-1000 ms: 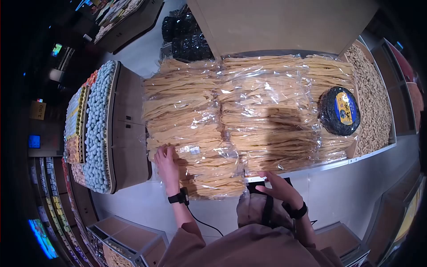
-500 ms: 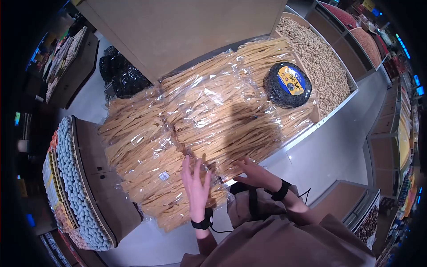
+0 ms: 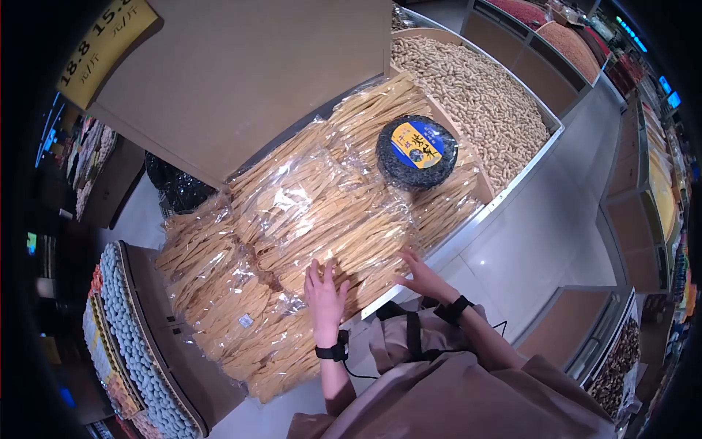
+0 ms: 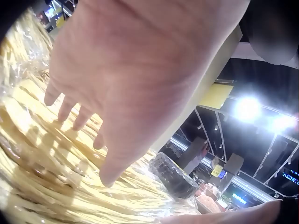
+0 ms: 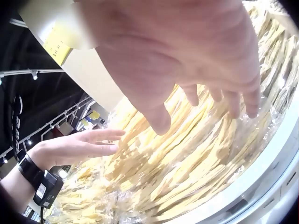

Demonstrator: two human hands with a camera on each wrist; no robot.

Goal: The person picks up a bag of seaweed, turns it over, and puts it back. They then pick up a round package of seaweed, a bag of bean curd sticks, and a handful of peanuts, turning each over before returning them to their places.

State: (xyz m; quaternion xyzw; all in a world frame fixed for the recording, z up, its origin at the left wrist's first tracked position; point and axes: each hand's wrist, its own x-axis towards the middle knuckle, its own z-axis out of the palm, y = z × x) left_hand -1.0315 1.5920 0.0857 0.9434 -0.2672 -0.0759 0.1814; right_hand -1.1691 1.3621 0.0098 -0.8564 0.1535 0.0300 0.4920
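Note:
Clear bags of long, pale yellow dried strips (image 3: 292,219) cover the display counter. Above their front part is the left hand (image 3: 325,301), fingers spread and holding nothing. The right hand (image 3: 425,281) hovers by the counter's front edge, its fingers loosely extended and holding nothing. In the left wrist view the left hand (image 4: 126,74) has its palm over the strips (image 4: 46,163), with fingers apart. The right wrist view shows the right hand (image 5: 187,56) over more strips (image 5: 187,172); whether its fingertips touch the plastic, I cannot tell.
A round dark package (image 3: 417,154) with a blue and yellow label lies on the bags at the right. Beyond it is a bin of peanuts (image 3: 475,95). Pale blue eggs (image 3: 139,329) fill a stand at the left. A tall panel (image 3: 241,80) rises behind, bearing a yellow price sign (image 3: 106,51).
The head view has turned and shifted toward the right of the counter. The left hand has moved from the left-hand bags toward the middle, closer to the right hand, which also reaches over the front edge.

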